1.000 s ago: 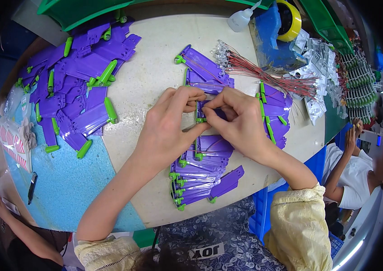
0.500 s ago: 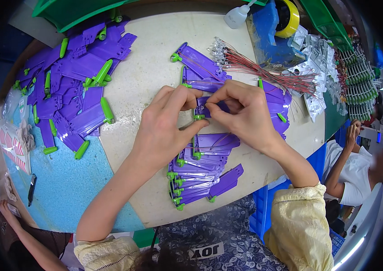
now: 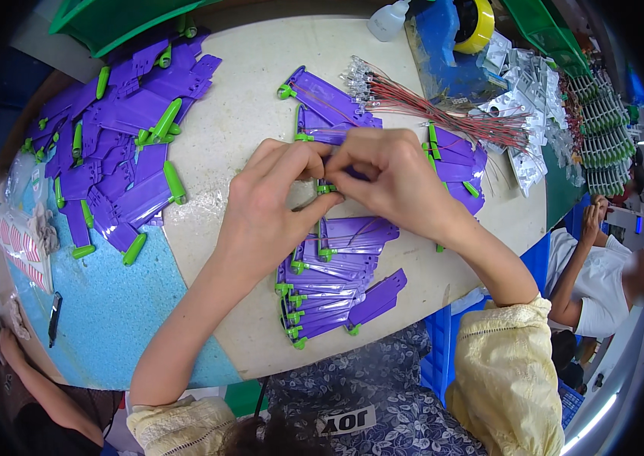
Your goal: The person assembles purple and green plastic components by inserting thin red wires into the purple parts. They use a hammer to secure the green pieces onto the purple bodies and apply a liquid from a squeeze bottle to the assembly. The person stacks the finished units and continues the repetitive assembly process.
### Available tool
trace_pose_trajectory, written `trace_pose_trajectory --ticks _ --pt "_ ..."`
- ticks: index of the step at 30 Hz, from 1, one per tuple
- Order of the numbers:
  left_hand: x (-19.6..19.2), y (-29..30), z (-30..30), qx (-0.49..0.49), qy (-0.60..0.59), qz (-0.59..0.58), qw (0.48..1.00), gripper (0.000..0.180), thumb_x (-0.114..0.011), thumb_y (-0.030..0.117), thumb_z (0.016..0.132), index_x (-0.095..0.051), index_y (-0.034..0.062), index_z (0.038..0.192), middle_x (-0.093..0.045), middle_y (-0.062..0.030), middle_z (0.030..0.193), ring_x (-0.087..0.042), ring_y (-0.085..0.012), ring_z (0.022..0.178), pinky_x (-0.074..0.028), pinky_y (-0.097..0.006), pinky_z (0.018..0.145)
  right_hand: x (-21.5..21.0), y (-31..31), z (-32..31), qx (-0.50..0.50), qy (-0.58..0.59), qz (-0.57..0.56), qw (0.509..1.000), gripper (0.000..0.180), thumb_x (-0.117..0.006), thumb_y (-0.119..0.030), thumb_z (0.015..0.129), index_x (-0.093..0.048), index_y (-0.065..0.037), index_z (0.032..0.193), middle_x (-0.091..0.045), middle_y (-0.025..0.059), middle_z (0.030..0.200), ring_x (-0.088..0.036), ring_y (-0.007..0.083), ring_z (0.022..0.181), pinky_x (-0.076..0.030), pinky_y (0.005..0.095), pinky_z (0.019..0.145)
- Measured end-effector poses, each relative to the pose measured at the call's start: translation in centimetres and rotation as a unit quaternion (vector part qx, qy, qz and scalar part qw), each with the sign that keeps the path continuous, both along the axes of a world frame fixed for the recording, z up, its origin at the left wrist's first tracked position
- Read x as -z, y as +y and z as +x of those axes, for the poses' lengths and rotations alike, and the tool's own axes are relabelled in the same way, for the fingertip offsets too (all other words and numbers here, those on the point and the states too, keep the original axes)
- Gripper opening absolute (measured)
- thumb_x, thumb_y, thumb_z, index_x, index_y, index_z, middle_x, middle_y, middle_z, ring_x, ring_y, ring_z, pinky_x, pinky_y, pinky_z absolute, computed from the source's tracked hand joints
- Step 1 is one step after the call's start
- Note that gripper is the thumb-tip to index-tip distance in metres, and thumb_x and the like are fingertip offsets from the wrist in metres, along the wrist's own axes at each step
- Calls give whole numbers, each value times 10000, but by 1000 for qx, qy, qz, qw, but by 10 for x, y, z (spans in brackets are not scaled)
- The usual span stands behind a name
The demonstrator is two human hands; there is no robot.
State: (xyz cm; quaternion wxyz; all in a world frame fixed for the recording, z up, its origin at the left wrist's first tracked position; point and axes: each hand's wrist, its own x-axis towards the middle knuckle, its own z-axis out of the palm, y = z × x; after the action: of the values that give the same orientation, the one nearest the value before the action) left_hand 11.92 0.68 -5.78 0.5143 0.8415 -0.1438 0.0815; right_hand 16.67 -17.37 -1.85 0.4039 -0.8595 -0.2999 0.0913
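My left hand (image 3: pixel 265 201) curls around the green end (image 3: pixel 325 187) of a purple wing-shaped plastic piece, thumb below and fingers above. Closed in a pinch over the same piece is my right hand (image 3: pixel 394 178); whatever lies between its fingertips is hidden. Beyond my hands, more purple wing pieces with green tips (image 3: pixel 328 96) lie on the table, thin red wire across one. Nearer me, a fanned row of such pieces (image 3: pixel 337 285) overlaps, with one loose purple piece (image 3: pixel 377 302) beside it. Others (image 3: pixel 455 163) sit under and beyond my right wrist.
A heap of purple-and-green pieces (image 3: pixel 113 144) covers the left side. Red wires with clear-tipped ends (image 3: pixel 428 106) lie at the far right, near silvery parts (image 3: pixel 516 114), a tape roll (image 3: pixel 475 26) and a white squeeze bottle (image 3: pixel 389 21). A cutter knife (image 3: pixel 55 319) rests left. Other people sit at both sides.
My right hand has moved slightly left, its fingertips now closer to my left hand's. The whole view has shifted a little. The purple piece stays between my hands.
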Motion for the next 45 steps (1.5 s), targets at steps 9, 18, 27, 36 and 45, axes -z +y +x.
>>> trace_pose_trajectory --ticks 9,18,27,36,45 --pt "4 3 -1 37 -96 58 993 264 -811 53 700 -617 10 873 -660 -125 1114 -617 -306 949 -539 -402 800 10 -12 -14 62 74 30 995 87 -738 -5 763 -714 23 841 -572 110 650 -501 197 555 -400 348 523" --pt "3 -3 -1 10 9 -41 999 404 -851 68 665 -588 -1 964 -597 -121 937 -603 -276 901 -518 -381 763 1 -6 -5 -74 -34 7 997 78 -688 4 757 -733 3 821 -591 132 709 -585 303 616 -433 385 534" --pt "-6 0 0 15 -99 104 990 334 -887 163 623 -598 32 729 -577 -71 837 -553 -228 766 -473 -332 637 -2 -9 -3 176 62 -51 981 93 -751 -52 767 -737 34 801 -629 163 633 -585 245 558 -457 373 564" --pt "-3 7 18 95 -187 125 970 313 -882 203 607 -622 46 683 -659 -66 938 -612 -227 802 -518 -345 638 -14 -33 5 26 11 -81 996 73 -718 -40 801 -745 14 843 -694 131 720 -623 198 619 -490 314 620" --pt "-2 4 16 81 -189 133 969 316 -881 185 620 -609 36 678 -696 -59 973 -603 -221 775 -520 -319 630 3 -20 14 188 49 -48 980 164 -752 -99 814 -678 37 761 -628 143 597 -599 219 507 -436 365 503"
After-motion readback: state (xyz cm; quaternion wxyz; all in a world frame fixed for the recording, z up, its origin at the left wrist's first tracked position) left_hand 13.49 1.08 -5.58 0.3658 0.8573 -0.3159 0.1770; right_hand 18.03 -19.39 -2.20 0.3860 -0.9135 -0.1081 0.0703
